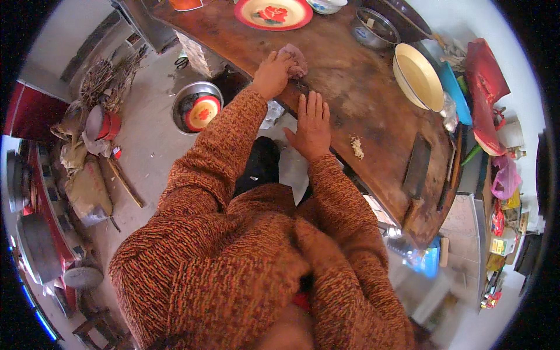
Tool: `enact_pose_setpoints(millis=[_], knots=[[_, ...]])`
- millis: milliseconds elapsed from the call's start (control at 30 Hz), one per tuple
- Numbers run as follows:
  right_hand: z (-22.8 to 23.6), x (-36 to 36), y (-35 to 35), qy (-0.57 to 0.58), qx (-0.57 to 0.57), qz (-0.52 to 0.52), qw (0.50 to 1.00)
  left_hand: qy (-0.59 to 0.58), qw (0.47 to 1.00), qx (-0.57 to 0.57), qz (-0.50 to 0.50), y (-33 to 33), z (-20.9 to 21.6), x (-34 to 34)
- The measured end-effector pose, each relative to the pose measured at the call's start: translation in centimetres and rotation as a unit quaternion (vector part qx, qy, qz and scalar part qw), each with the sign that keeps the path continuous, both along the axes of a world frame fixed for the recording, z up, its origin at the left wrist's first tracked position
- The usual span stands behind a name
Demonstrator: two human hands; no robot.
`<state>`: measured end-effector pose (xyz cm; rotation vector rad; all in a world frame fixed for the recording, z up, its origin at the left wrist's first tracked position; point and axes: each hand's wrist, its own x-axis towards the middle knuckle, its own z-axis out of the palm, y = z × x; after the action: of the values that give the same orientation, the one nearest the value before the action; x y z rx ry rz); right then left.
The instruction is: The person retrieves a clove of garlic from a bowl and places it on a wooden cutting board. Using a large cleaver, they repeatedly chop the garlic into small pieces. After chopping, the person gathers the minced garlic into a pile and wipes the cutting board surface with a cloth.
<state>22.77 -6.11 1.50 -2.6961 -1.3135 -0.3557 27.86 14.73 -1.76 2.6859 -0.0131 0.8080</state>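
Observation:
Near the front edge of the brown wooden table (350,81), my left hand (272,76) is closed on a pinkish-brown cloth (295,60) that lies against the tabletop. My right hand (314,125) rests flat at the same edge, a little nearer to me, fingers stretched out and holding nothing. To the right of it is a small heap of pale crumbs (357,147). The wood around both hands is dark and stained. A cleaver (416,166) with a wooden handle lies farther right, beside another long dark blade or tool (453,166).
Along the far side stand a red-rimmed enamel plate (274,13), a metal bowl (373,32) and a cream basin (417,76). On the floor at left, a steel basin (197,87) holds a flower-patterned dish. Bundled twigs (108,81) lie beyond it.

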Motion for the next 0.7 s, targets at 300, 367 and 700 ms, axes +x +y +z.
enact_pose_setpoints(millis=[300,367,700], knots=[[-0.1,0.1,0.2,0.001,0.019,0.002,1.000,-0.003,1.000,0.000,-0.019,-1.6,1.0,-5.3],[-0.1,0.0,0.1,0.003,0.034,0.007,0.999,-0.009,1.000,-0.002,-0.015,-2.0,1.1,-6.0],[-1.2,-2.3,-0.2,0.139,0.204,0.080,0.966,0.007,0.998,-0.060,-0.018,-4.2,-0.2,-10.0]])
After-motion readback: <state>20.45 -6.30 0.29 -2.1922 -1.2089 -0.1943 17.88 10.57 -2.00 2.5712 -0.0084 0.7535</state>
